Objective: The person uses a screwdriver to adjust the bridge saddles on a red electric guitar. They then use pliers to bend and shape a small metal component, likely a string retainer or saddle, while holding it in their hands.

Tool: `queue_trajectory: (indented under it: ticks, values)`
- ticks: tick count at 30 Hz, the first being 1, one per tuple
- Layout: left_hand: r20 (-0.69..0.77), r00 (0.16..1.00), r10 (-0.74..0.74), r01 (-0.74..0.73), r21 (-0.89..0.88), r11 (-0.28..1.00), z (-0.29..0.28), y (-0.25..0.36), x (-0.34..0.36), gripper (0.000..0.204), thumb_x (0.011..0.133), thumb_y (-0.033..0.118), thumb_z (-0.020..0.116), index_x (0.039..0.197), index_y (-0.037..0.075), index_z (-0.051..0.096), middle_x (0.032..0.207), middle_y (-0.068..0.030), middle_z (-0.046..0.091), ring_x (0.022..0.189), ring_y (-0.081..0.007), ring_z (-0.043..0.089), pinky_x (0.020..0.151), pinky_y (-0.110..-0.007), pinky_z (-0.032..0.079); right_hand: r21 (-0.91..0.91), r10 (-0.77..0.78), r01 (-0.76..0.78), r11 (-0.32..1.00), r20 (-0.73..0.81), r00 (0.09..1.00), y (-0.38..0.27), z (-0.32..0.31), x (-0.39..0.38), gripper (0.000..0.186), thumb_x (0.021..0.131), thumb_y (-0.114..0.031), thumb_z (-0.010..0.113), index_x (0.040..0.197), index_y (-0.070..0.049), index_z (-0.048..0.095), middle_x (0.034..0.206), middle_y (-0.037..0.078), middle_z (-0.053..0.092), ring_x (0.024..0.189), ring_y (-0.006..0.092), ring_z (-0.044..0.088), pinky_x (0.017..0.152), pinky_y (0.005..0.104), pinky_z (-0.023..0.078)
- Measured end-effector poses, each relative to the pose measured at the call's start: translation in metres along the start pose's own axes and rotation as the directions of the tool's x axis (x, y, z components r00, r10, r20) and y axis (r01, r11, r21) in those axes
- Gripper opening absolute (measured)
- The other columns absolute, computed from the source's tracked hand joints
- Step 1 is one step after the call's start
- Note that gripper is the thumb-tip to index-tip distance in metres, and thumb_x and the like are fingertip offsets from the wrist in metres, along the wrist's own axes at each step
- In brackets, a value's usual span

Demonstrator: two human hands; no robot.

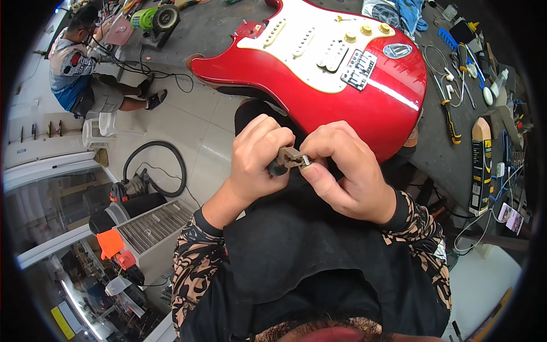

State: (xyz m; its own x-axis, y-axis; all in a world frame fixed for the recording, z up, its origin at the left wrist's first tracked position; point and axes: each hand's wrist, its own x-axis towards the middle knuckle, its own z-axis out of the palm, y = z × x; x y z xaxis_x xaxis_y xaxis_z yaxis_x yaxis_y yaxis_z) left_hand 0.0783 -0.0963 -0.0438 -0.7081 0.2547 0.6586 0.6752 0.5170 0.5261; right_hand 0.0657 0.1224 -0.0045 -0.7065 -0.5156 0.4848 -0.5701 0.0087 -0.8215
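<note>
Both hands meet at the centre, above the lap: the left hand (255,153) is wrapped around the handles of a pair of pliers (289,155), heads pointing toward 3 o'clock. Opposite, the right hand (345,171) pinches a small silvery metal piece (306,161) between thumb and forefinger, right at the pliers' tips; whether these bite on it is too small to tell. At 12 o'clock from the hands, a red electric guitar body (310,97) lies face up at the dark workbench (213,37). A yellow-and-black screwdriver (452,122) rests between 2 and 3 o'clock; a seated co-worker (77,71) is at 10.
</note>
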Motion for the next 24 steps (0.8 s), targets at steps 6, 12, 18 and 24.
queue_trajectory:
  ticks: [6,12,18,24]
  values:
    - [0.081,0.996,0.042,-0.048,0.072,0.996,-0.005,-0.008,0.001,0.037,0.059,0.0,0.072,0.094,0.007,0.064,0.076,-0.0085,0.052,0.065,-0.0304,0.051,0.058,-0.041,0.043,0.521,0.419,-0.559,0.645,0.37,0.829,-0.005,-0.017,-0.001,0.015,0.111,-0.018,0.065,0.113,-0.003,0.06,0.091,0.003,0.06,0.076,0.0136,0.057,0.081,0.0314,0.048]
    - [0.123,0.989,0.076,-0.091,0.119,0.989,-0.013,-0.014,0.01,0.037,0.058,0.001,0.073,0.094,0.007,0.064,0.076,-0.0079,0.052,0.065,-0.03,0.052,0.058,-0.042,0.043,0.44,0.368,-0.443,0.781,0.249,0.896,-0.007,-0.016,-0.003,0.013,0.11,-0.012,0.067,0.114,-0.004,0.058,0.097,0.003,0.061,0.087,0.0148,0.059,0.083,0.0346,0.049]
    - [0.038,0.998,-0.041,0.043,-0.061,0.997,0.004,0.0,0.004,0.039,0.059,-0.006,0.072,0.096,0.005,0.063,0.076,-0.0093,0.052,0.065,-0.0307,0.053,0.058,-0.042,0.043,-0.144,-0.052,0.056,0.988,0.027,0.998,0.004,-0.006,0.0,0.023,0.095,-0.004,0.076,0.111,-0.005,0.06,0.096,0.009,0.063,0.084,0.0321,0.06,0.089,0.0432,0.048]
    - [0.049,0.999,0.005,-0.005,-0.013,1.0,0.009,-0.006,0.001,0.039,0.058,-0.002,0.073,0.095,0.006,0.064,0.075,-0.0089,0.051,0.065,-0.0298,0.052,0.057,-0.041,0.041,0.208,0.244,-0.264,0.942,0.116,0.963,-0.001,-0.009,-0.005,0.009,0.106,-0.012,0.066,0.105,-0.006,0.059,0.088,0.005,0.06,0.073,0.0216,0.055,0.079,0.0369,0.047]
